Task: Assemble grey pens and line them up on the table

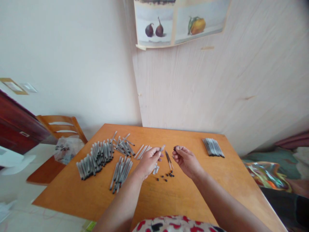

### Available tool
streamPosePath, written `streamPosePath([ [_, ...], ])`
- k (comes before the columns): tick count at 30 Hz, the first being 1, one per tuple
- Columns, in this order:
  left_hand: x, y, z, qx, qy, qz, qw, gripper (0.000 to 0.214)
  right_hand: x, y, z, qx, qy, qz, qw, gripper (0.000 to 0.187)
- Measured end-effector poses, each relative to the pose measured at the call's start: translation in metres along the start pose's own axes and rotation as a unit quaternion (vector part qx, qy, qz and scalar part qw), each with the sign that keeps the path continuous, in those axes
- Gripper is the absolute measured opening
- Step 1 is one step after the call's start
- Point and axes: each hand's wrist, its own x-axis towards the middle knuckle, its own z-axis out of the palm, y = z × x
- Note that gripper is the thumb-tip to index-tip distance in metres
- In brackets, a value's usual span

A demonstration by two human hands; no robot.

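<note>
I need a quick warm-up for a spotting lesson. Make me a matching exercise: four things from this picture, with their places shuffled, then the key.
Things
1. neat row of pens
2. small black pieces
3. plastic bag
4. fruit pictures

Places
A. on the chair seat
B. on the wall
C. toward the right end of the table
D. near the middle of the table

Right pairs: 1-C, 2-D, 3-A, 4-B
</note>
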Motion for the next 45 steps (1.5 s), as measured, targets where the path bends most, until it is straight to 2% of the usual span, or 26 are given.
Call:
streamPosePath([
  [9,-0.001,0.006,0.007,0.039,-0.016,0.017,0.999,0.033,-0.001,-0.013,0.013,-0.027,-0.017,-0.013,0.999,0.027],
  [16,-0.003,0.01,0.008,0.05,-0.02,0.029,0.998,0.032,0.001,-0.015,0.017,-0.09,-0.024,-0.046,0.995,0.028],
  [28,-0.003,0.009,0.007,0.045,-0.036,0.024,0.998,0.031,0.006,-0.013,0.013,-0.176,-0.029,-0.089,0.98,0.028],
  [45,0.0,0.005,0.006,0.075,-0.043,0.04,0.995,0.031,0.008,-0.009,0.007,-0.219,-0.043,-0.094,0.97,0.024],
])
